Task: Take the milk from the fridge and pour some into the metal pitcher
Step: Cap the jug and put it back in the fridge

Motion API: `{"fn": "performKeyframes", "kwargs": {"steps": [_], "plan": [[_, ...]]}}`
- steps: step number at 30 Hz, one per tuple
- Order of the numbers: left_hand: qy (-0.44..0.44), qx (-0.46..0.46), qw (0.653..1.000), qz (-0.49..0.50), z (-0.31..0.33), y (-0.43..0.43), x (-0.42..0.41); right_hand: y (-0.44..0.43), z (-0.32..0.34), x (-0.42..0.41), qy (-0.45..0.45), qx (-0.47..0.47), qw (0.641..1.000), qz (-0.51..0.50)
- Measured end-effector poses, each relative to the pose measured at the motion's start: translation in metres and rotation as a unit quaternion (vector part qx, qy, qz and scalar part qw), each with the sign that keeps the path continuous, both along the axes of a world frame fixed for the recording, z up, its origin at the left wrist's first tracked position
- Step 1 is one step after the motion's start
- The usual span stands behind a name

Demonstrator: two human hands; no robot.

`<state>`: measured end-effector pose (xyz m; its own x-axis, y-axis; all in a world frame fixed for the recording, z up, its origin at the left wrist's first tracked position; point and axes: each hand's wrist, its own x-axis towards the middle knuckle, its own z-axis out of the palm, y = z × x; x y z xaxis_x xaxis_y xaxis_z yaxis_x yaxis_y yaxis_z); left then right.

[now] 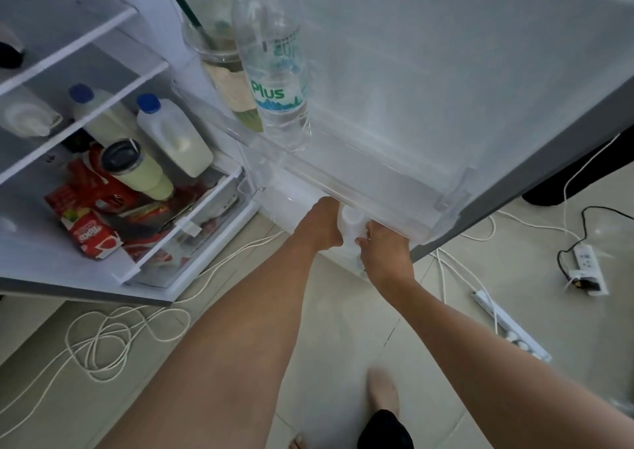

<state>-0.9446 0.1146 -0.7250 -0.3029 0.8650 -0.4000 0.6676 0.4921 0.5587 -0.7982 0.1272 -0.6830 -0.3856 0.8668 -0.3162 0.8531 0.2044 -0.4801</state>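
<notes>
Where the person stands: at the open fridge, bent low, both arms stretched down toward the foot of the fridge door [446, 71].
Left hand: the left hand [320, 223] lies against the near left side of a white container [350, 223]; its fingers are hidden behind the container, so I cannot tell how they are closed.
Right hand: the right hand [386, 247] has thumb and fingers curled onto the container's right side, gripping it.
The container: pale and blurred, tucked just under the lowest door shelf [377, 187], between the two hands. It is probably the milk, though no label shows.
Other milk: two blue-capped jugs [178, 139] stand on a shelf inside the fridge body, well off to the left of both hands, untouched.
What the next move turns on: the container lies straight ahead of and below the arms, its long axis seemingly near upright, with the shelf close above it. It likely has to come toward the person, not straight up.
Nearer hand: both touch it.
Pitcher: not in view.
Also in the door: a water bottle [274, 71] on the shelf above.
</notes>
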Motion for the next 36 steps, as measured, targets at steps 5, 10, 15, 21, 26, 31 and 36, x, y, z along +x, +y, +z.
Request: {"fn": "performKeyframes", "kwargs": {"steps": [5, 10, 15, 21, 26, 31, 36], "plan": [[-0.031, -0.001, 0.999, 0.021, 0.010, -0.007, 0.003, -0.008, 0.011, 0.007, -0.009, -0.008, 0.999, 0.053], [-0.096, -0.028, 0.994, 0.049, 0.047, -0.046, 0.001, -0.030, 0.037, 0.019, -0.059, 0.001, 0.989, 0.132], [-0.082, -0.056, 0.992, 0.081, 0.109, -0.104, 0.004, -0.048, 0.093, 0.021, -0.110, 0.012, 0.969, 0.220], [-0.046, -0.041, 0.991, 0.118, 0.204, -0.148, -0.001, -0.060, 0.180, 0.017, -0.107, 0.045, 0.949, 0.292], [-0.025, 0.004, 0.991, 0.135, 0.297, -0.169, -0.006, -0.059, 0.270, 0.004, -0.078, 0.103, 0.932, 0.338], [0.025, 0.052, 0.981, 0.184, 0.388, -0.166, -0.018, -0.046, 0.356, -0.020, -0.043, 0.189, 0.908, 0.372], [0.055, 0.086, 0.973, 0.206, 0.449, -0.162, -0.027, -0.038, 0.434, -0.032, -0.005, 0.266, 0.884, 0.384]]}}
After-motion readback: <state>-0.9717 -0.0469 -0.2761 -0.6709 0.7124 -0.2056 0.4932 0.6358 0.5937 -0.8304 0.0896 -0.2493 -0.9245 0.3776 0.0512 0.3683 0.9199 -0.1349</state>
